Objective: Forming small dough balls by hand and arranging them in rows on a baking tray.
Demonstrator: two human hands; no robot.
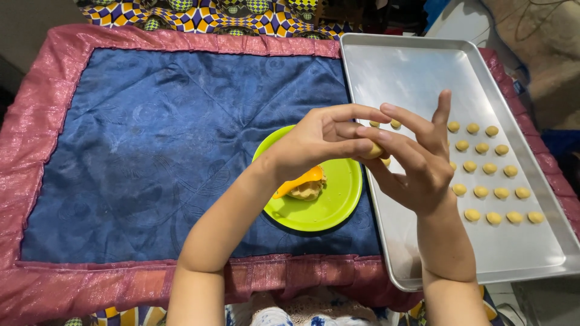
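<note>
Both hands, left hand (320, 142) and right hand (417, 163), pinch a small dough ball (374, 151) together (fingers curled) above the metal baking tray (411, 72) beside the green plate (338, 199).

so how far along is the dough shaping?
Done: rows of small dough balls sit on the metal tray. In hand: both hands, left hand and right hand, roll one piece. Left: a dough lump on the green plate, and bare tray space.

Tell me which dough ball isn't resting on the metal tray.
The dough ball pinched between the left hand and right hand. It is held up above the tray's left edge; all the other balls sit in rows on the tray.
</note>
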